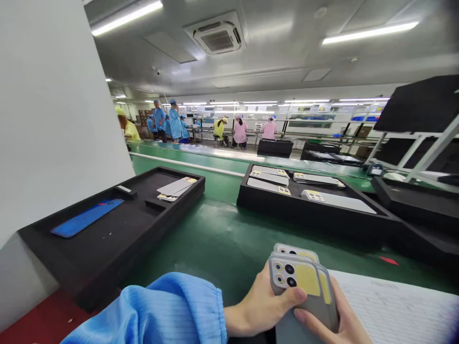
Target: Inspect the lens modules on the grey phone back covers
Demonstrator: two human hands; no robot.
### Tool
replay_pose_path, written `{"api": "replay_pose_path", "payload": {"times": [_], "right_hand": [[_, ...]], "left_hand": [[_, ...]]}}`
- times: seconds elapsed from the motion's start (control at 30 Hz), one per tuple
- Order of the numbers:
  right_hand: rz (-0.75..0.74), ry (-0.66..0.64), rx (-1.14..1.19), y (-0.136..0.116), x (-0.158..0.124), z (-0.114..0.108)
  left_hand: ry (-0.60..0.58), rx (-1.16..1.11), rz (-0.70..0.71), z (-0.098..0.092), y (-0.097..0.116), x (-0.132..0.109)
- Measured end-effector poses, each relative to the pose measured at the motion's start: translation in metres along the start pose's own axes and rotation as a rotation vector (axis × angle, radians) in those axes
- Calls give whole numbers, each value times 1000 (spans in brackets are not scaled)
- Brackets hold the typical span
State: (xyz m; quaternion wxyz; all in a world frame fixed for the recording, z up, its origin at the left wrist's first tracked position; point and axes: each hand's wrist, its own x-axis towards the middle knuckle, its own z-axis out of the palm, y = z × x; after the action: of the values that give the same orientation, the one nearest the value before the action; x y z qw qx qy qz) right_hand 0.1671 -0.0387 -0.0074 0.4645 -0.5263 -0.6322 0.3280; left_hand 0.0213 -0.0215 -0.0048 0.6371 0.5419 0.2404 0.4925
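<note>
Low at the right of centre, I hold a small stack of grey phone back covers [311, 306] with camera holes and yellow film patches near their top ends. My left hand [260, 303] is closed round the stack's left side, its thumb lying across the front below the camera holes. My right hand [342, 317] grips the right side, its thumb also on the front. The covers are slightly fanned, their lower part running out of view. A printed paper sheet [398, 301] lies on the bench just right of my right hand.
On the green bench [215, 234], a black foam tray [125, 253] at left holds a blue phone back panel [89, 217] and a few pale covers [175, 188]. Another black tray [308, 217] at right holds several stacks. A white wall [57, 114] stands left. People work farther off.
</note>
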Motion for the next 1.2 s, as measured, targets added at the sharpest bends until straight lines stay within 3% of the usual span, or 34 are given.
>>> {"api": "replay_pose_path", "payload": {"times": [0.1, 0.17, 0.27, 0.4, 0.53, 0.7, 0.93, 1.1, 1.2], "right_hand": [[-80, 98, -105, -17, 4, -6], [-158, 211, -210, -23, 8, -8], [-316, 322, -354, -24, 11, -3], [-511, 120, -415, -22, 8, 6], [-538, -163, -404, -22, 12, -2], [-347, -260, -200, -16, 31, -13], [-351, -160, -52, -8, 40, -10], [-266, -104, -35, 6, 36, -3], [-301, -91, -97, 14, 37, 0]], "left_hand": [[16, 195, 54, 0, 14, 6], [91, 305, 92, 3, 26, 10], [159, 312, 234, 12, 40, 13], [134, 438, 368, 22, 46, 11], [158, 488, 341, 14, 47, 13], [31, 506, 327, 9, 55, 29], [-202, 589, 582, 16, 58, 57], [-323, 487, 297, 5, 43, 69], [-412, 528, 323, 3, 68, 71]]}}
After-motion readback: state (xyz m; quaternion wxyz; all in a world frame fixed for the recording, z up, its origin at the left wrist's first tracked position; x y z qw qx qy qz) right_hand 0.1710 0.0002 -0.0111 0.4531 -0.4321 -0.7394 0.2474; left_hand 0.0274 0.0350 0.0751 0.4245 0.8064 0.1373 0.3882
